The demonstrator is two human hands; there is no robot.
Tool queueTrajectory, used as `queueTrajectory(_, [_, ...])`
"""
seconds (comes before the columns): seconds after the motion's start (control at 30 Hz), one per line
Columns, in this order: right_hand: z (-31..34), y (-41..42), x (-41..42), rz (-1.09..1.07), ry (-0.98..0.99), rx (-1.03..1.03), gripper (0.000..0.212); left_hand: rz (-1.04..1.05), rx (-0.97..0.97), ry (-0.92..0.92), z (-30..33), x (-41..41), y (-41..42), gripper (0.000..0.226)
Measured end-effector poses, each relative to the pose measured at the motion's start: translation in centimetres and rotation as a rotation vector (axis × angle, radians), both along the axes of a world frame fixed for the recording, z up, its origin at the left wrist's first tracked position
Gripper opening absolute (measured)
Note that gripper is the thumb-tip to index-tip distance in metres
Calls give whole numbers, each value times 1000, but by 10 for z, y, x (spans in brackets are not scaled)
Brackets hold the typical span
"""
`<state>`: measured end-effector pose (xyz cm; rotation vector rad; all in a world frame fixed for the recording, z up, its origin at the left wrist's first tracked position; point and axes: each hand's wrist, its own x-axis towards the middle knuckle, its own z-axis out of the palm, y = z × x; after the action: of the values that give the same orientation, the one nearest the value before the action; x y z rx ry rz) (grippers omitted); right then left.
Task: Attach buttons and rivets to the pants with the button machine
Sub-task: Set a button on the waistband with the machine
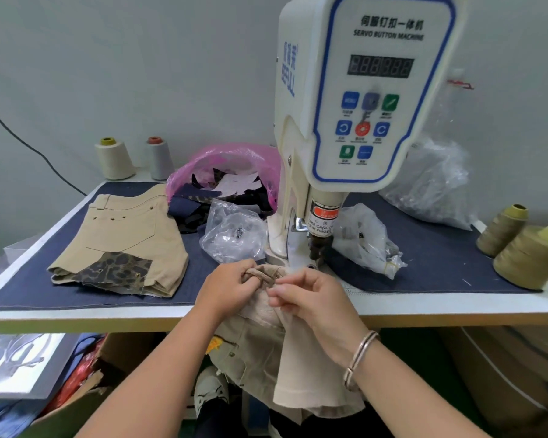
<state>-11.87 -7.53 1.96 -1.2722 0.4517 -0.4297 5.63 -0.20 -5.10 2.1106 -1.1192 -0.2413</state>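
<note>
Gripping the waistband of the beige pants (260,314), both hands sit at the table's front edge right under the servo button machine (358,99). Left hand (227,287) fingers curled round a bunched fold of the waistband; right hand (310,297) pinching the fabric just beside it, thumb and fingertips closed on the cloth, hands almost touching. Metal bangle (359,358) on right wrist. Waistband lies on the table just in front of the machine's punch head (318,245); rest of the pants hangs off the front edge toward the lap.

Room to move: tight at the machine base, clear plastic bag of metal parts (233,232) just left of the base, another clear bag (366,237) just right. Open denim strip along the front edge to the right of the hands, bare up to the olive thread cones (522,245) at the far right edge. Left side taken by folded beige pants with a leopard patch (124,245), close to the front-left edge.

Surface: white table (456,306) covered with a dark blue denim mat (437,257). Pink bag of fabric scraps (225,175) behind, two thread cones (133,158) at back left, large clear bag (434,181) at back right. Plain grey wall (124,64) behind, black cable across it at left. Cardboard boxes (500,374) and cloth under the table
</note>
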Motion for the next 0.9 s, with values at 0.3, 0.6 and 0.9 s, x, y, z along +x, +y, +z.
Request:
queueTrajectory(0.3, [-8,-58,-32,-133,-42,241,17,12,-3,1,1,-2,-1,16])
queueTrajectory(0.6, [-13,-82,-9,-88,75,12,21,21,-6,12,3,-2,-1,19])
queueTrajectory(0.9, [-19,-86,-4,-122,64,37,16,36,-3,9,1,-2,-2,18])
